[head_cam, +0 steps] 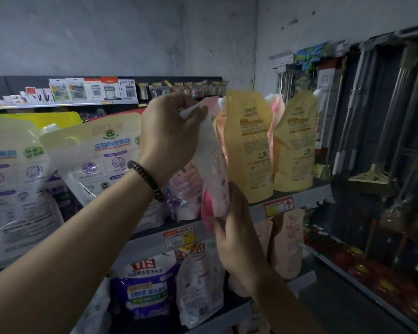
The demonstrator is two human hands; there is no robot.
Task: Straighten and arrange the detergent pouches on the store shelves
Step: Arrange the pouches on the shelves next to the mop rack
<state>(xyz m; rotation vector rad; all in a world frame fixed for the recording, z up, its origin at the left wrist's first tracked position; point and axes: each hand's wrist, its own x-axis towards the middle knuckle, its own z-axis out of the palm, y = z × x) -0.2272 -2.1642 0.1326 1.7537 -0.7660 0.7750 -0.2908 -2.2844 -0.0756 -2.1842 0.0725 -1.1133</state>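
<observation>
- Nearest, right hand [237, 237]: fingers curled round the lower end of the pink-and-white pouch [215, 169], at the shelf edge [309, 197].
- Left hand [171, 133], beaded bracelet [145, 179] on wrist: pinches the pouch's top corner. The pouch is held upright, slightly tilted, between both hands.
- Two yellow pouches [247, 145]: standing on the shelf, just beside the held pouch.
- Boxed calculators [94, 90]: far shelf.

Light is dim and bluish-grey, flat on the wall [106, 32], while the rack [384, 141] at far right sinks into near-black shadow. Glare streaks the glossy pouches [15, 189] at far left. Shelf edges [58, 105] bow near the borders. The pink pouch [215, 165] at centre and the hanging packets [311, 54] at upper right are smeared by blur.
</observation>
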